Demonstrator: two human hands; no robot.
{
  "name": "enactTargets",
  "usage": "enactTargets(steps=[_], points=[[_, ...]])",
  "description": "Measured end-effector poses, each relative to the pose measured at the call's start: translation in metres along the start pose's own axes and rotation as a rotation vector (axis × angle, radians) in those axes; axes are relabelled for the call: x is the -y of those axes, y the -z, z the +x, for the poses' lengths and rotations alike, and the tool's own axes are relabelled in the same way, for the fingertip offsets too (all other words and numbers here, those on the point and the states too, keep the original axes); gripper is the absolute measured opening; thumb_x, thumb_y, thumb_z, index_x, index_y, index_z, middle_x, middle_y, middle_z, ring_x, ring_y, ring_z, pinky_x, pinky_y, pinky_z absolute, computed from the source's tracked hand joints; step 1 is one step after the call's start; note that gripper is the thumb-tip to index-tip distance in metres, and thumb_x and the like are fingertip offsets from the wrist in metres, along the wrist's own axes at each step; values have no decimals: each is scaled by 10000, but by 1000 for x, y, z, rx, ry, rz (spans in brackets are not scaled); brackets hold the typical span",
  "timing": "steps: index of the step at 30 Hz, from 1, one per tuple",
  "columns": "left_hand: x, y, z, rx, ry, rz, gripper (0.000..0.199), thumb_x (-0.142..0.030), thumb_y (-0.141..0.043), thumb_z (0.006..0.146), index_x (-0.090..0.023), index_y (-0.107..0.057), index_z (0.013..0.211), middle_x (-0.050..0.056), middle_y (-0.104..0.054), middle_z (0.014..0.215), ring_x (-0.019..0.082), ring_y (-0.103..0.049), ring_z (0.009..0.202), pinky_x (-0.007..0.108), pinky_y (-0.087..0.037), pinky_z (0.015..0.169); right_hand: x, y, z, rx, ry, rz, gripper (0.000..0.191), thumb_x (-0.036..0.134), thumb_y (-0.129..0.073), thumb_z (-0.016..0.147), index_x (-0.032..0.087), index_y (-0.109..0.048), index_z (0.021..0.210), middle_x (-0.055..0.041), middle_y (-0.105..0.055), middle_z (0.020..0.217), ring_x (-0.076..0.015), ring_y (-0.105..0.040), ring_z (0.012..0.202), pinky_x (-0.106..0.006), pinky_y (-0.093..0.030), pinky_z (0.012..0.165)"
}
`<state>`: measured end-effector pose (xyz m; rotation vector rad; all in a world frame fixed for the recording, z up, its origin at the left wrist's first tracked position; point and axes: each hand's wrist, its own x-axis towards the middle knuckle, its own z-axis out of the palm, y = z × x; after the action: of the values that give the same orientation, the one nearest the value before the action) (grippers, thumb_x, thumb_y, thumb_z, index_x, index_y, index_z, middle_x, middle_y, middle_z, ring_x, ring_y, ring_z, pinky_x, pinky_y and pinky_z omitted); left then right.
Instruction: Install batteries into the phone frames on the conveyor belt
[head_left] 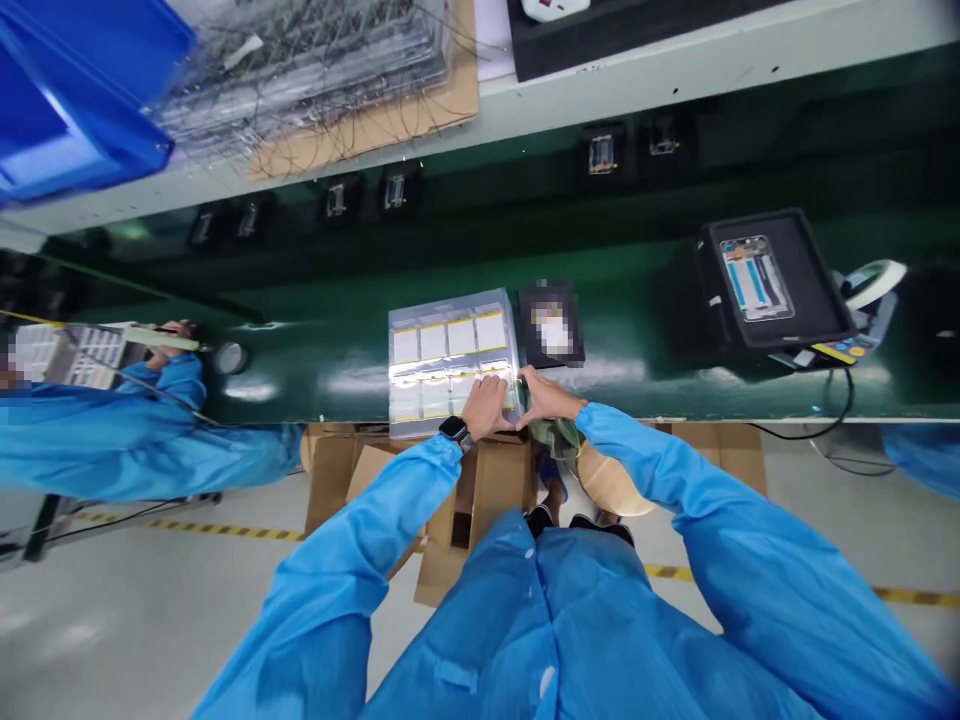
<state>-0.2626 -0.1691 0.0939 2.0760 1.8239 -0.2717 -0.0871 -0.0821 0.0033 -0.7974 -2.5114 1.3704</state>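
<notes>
A clear plastic tray [454, 368] with white rectangular pieces edged in yellow lies at the bench's front edge. My left hand [487, 405], with a dark watch at the wrist, rests over its front right corner, fingers curled down on it. Against the tray's right edge is my right hand [549, 397], its forefinger and thumb bent around that corner. The two thumbs nearly meet there. Any small part under the fingers is hidden. Just behind my right hand sits a black fixture [531, 340] with a blurred white item on it.
On the right stands a black box [814, 290] bearing a phone-like device [756, 280], near a tape roll [877, 283]. Small black holders line the back of the green bench [337, 340]. Cardboard boxes [502, 485] sit below. To the left, a co-worker's sleeve [180, 380] reaches over the bench.
</notes>
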Motion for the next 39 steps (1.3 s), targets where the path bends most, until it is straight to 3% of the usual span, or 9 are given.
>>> enactTargets(steps=[9,15,23,32,39], points=[[3,-6,3,78,-19,-60,554,-358,-930,747,-155,-575,1120,163,-660,1162,360,-611,1120,460,-501,969,-21,-22,-2,-101,103,118,833,649,-988,541,221,-546,1102,-36,-654,1040,-242,-637,896,-329,-492,792],[-1,-12,-8,78,7,-77,333,-274,-827,842,-173,-596,1059,146,-675,1103,333,-634,1076,439,-528,927,-21,-30,-10,-132,155,200,602,672,-871,738,213,-566,979,-25,-656,958,-194,-582,821,-286,-417,744],[-20,-27,-20,50,92,-18,190,-118,-680,903,-170,-613,1072,145,-682,1082,311,-656,1085,418,-547,924,-23,-36,-16,-118,241,258,549,736,-715,881,212,-553,900,-11,-625,870,-173,-537,771,-274,-391,713],[-30,-63,-38,-167,42,96,167,-65,-494,992,-162,-626,961,148,-680,948,297,-652,965,421,-526,887,-24,-55,-37,-197,350,14,352,533,-544,1081,194,-628,1041,-80,-690,990,-194,-624,794,-293,-412,699],[-27,-75,-43,-185,-12,87,227,-19,-439,961,-175,-593,904,143,-639,924,305,-611,967,428,-482,863,-26,-77,-42,-264,365,-125,449,477,-364,1148,184,-629,935,-83,-677,915,-176,-604,745,-303,-384,646]])
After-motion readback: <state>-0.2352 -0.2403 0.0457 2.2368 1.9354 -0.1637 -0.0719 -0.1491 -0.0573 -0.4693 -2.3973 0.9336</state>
